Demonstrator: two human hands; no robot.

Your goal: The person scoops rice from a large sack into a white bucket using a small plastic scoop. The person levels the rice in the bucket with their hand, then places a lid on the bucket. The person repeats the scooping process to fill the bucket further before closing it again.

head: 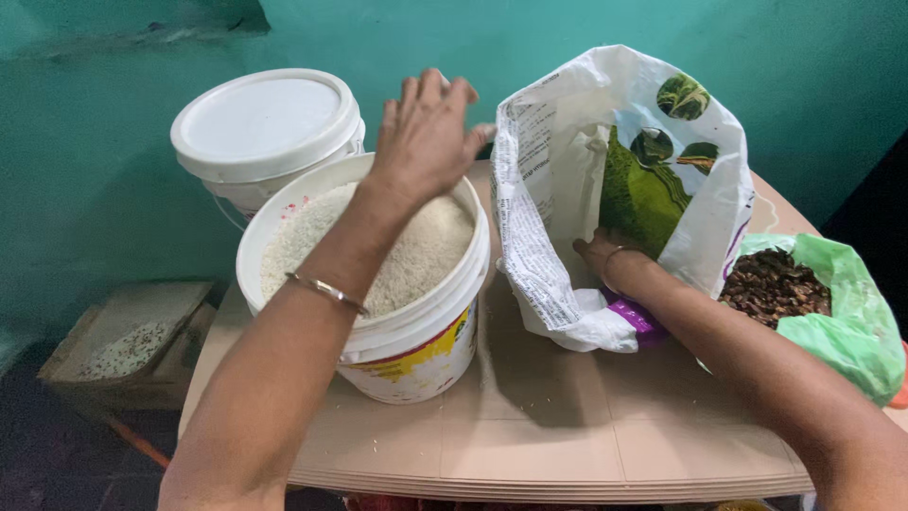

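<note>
l hand [427, 132] over rice bucket [378, 284], r hand [605, 254] inside white bag [567, 189].

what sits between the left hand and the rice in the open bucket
Nothing visible does. The left hand hovers open above the far rim of the open bucket, and the rice lies uncovered below it. The right hand is inside the white sack.

I see soft, even light from above, moderately bright, with no hard glare. The white sack [605, 208] throws a faint shadow toward the table [530, 426] front edge. My left hand [426, 132] looks slightly smeared (motion blur), and the lower left corner falls dim and murky.
</note>
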